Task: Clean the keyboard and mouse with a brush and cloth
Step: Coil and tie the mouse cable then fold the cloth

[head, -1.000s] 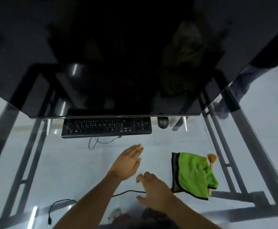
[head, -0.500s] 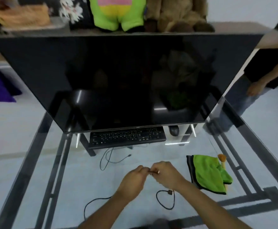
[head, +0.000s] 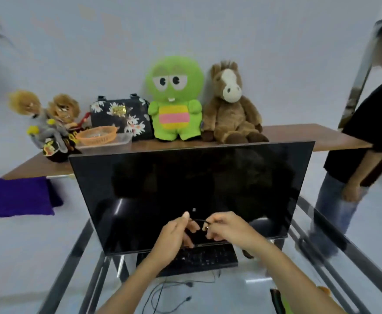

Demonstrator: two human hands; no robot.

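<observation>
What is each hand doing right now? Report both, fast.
Left hand: fingers curled, pinching a thin black cable.
Right hand: fingers curled, pinching the same cable at its other end.

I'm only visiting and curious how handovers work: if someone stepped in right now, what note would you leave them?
Left hand and right hand are both raised in front of the dark monitor, pinching a thin black cable between them.
The keyboard lies under the monitor on the glass table; the mouse seems to sit at its right end, hard to tell.
The green cloth and brush lie at the bottom right edge, untouched.
Done: no cleaning visible.
Left: pick up the brush, brush keyboard and mouse, then wipe with the cloth.
</observation>
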